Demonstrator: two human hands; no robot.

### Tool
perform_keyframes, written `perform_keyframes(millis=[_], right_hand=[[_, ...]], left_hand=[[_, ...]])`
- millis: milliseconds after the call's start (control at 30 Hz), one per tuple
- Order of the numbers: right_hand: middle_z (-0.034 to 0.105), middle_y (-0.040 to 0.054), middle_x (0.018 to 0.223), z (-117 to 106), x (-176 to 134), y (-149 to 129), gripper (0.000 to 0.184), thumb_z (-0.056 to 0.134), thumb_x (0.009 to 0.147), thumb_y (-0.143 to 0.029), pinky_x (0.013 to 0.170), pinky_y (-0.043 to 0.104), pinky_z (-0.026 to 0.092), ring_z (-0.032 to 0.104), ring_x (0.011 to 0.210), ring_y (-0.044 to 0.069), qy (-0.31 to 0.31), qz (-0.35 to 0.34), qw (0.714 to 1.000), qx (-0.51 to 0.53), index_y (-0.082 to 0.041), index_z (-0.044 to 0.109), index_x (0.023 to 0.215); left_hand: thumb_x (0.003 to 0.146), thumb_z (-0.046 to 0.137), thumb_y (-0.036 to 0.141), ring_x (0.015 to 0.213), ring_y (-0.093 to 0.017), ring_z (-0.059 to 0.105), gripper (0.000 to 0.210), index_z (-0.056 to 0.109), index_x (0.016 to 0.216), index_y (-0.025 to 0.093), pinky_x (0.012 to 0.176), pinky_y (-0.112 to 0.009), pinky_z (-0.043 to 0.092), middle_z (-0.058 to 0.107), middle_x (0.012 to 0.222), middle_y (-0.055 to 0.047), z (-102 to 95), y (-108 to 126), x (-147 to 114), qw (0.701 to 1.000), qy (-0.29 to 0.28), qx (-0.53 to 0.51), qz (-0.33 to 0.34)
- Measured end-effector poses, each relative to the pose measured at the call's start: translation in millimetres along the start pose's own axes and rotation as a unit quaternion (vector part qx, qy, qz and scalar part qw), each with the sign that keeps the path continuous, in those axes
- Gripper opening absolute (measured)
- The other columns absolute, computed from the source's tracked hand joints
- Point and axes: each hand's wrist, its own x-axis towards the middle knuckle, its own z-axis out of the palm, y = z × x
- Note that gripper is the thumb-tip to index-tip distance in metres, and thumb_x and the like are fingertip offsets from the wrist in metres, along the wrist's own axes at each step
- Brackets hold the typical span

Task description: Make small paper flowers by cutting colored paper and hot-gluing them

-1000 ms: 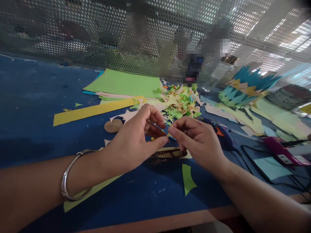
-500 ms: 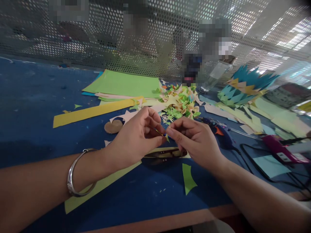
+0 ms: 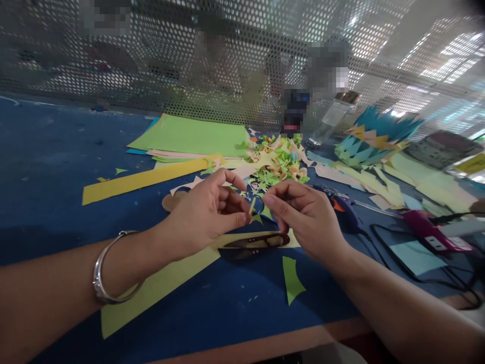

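My left hand (image 3: 212, 207), a silver bangle on its wrist, pinches a tiny pale yellow strip of paper (image 3: 252, 205) between thumb and fingers. Just to its right, my right hand (image 3: 308, 215) has thumb and forefinger pressed together; whatever may be in them is too small to make out. A narrow gap parts the two hands. Beneath them a pair of dark thread snips (image 3: 255, 241) lies across a long pale yellow paper strip (image 3: 159, 293). A green paper scrap (image 3: 292, 283) rests nearer the table's front edge.
Behind my hands spreads a heap of folded paper pieces (image 3: 280, 159), beside a stack of green sheets (image 3: 200, 134). To the right are a glue gun (image 3: 350, 215), a purple power strip (image 3: 428, 232) with cables, and a blue paper crown (image 3: 379, 134). A perforated metal screen (image 3: 159, 76) bounds the back.
My hands have drawn slightly apart. The small yellow strip now shows upright at my left fingertips. The snips below are less covered.
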Motion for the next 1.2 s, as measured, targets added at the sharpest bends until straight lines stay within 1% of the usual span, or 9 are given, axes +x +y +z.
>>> perform_keyframes(millis=[133, 300, 433, 533, 633, 733, 800, 1000, 1200], right_hand=[[0.054, -0.0061, 0.056, -1.1, 1.3, 1.6, 0.024, 0.068, 0.092, -0.041, 0.04, 0.018, 0.038, 0.049, 0.042, 0.005, 0.009, -0.003, 1.0, 0.008, -0.019, 0.065, 0.085], [0.054, -0.0067, 0.054, -0.6, 2.3, -2.1, 0.026, 0.071, 0.089, -0.044, 0.039, 0.018, 0.038, 0.046, 0.041, 0.005, -0.066, 0.025, 0.998, -0.001, -0.018, 0.067, 0.09], [0.052, -0.0072, 0.051, 0.5, 2.1, -2.9, 0.027, 0.072, 0.088, -0.044, 0.039, 0.018, 0.035, 0.043, 0.04, 0.005, -0.079, 0.029, 0.996, -0.008, -0.018, 0.066, 0.086], [0.053, -0.0066, 0.053, 0.1, 1.7, -2.2, 0.026, 0.071, 0.088, -0.043, 0.041, 0.019, 0.039, 0.045, 0.041, 0.005, -0.066, 0.019, 0.998, -0.011, -0.018, 0.066, 0.085], [0.054, -0.0054, 0.056, -2.7, 1.7, -0.9, 0.024, 0.069, 0.09, -0.042, 0.041, 0.02, 0.04, 0.049, 0.042, 0.006, -0.031, 0.004, 0.999, -0.017, -0.019, 0.066, 0.085], [0.057, -0.004, 0.062, -8.4, 3.4, 1.4, 0.023, 0.068, 0.092, -0.041, 0.042, 0.02, 0.039, 0.05, 0.043, 0.006, 0.011, -0.022, 0.999, -0.026, -0.019, 0.066, 0.085], [0.058, -0.0031, 0.065, -13.5, 5.6, 3.2, 0.022, 0.068, 0.092, -0.04, 0.044, 0.021, 0.038, 0.051, 0.046, 0.006, 0.013, -0.035, 0.998, -0.048, -0.019, 0.066, 0.087], [0.056, -0.0025, 0.067, -29.5, 12.6, 8.1, 0.022, 0.064, 0.093, -0.039, 0.05, 0.023, 0.037, 0.049, 0.053, 0.009, -0.076, -0.039, 0.981, -0.175, -0.019, 0.067, 0.084], [0.063, -0.0005, 0.071, -36.6, 15.6, 10.7, 0.015, 0.064, 0.091, -0.033, 0.055, 0.025, 0.038, 0.055, 0.06, 0.012, -0.186, -0.025, 0.932, -0.311, -0.02, 0.069, 0.088]], left_hand=[[0.077, 0.079, 0.014, 0.076, -0.011, 0.068, 0.04, 0.048, 0.102, 0.022, 0.075, -0.025, 0.055, 0.07, 0.081, 0.001, -3.7, -1.1, 1.2, 0.999, 0.009, -0.03, -0.014], [0.076, 0.079, 0.016, 0.077, -0.013, 0.068, 0.041, 0.048, 0.102, 0.022, 0.077, -0.029, 0.056, 0.07, 0.083, 0.0, 1.4, -1.4, -1.1, 1.0, 0.007, -0.023, -0.014], [0.073, 0.079, 0.015, 0.074, -0.014, 0.067, 0.041, 0.048, 0.1, 0.022, 0.07, -0.028, 0.054, 0.068, 0.08, 0.001, 6.3, 1.2, -2.9, 1.0, -0.008, 0.008, 0.005], [0.073, 0.078, 0.014, 0.073, -0.013, 0.065, 0.04, 0.049, 0.099, 0.022, 0.068, -0.027, 0.053, 0.068, 0.079, 0.001, 5.9, 3.0, -2.2, 1.0, -0.014, 0.024, 0.012], [0.073, 0.078, 0.013, 0.075, -0.013, 0.065, 0.04, 0.05, 0.1, 0.021, 0.071, -0.027, 0.053, 0.068, 0.08, 0.001, 1.6, 2.5, 0.3, 1.0, -0.005, 0.026, 0.008], [0.075, 0.077, 0.012, 0.077, -0.012, 0.065, 0.04, 0.05, 0.102, 0.022, 0.074, -0.026, 0.053, 0.068, 0.084, 0.001, -3.6, 0.1, 3.2, 0.999, 0.041, 0.016, 0.016], [0.075, 0.077, 0.012, 0.079, -0.011, 0.064, 0.038, 0.049, 0.1, 0.021, 0.074, -0.025, 0.052, 0.067, 0.085, 0.002, -5.8, -1.2, 4.7, 0.997, 0.069, 0.008, 0.024], [0.077, 0.077, 0.016, 0.081, -0.011, 0.063, 0.031, 0.048, 0.088, 0.02, 0.077, -0.027, 0.051, 0.064, 0.087, 0.001, -8.7, -2.6, 5.9, 0.994, 0.09, 0.008, 0.06], [0.076, 0.079, 0.02, 0.081, -0.011, 0.062, 0.029, 0.052, 0.085, 0.019, 0.08, -0.028, 0.051, 0.061, 0.086, 0.002, -11.5, -7.1, 7.5, 0.992, 0.096, 0.014, 0.082]])
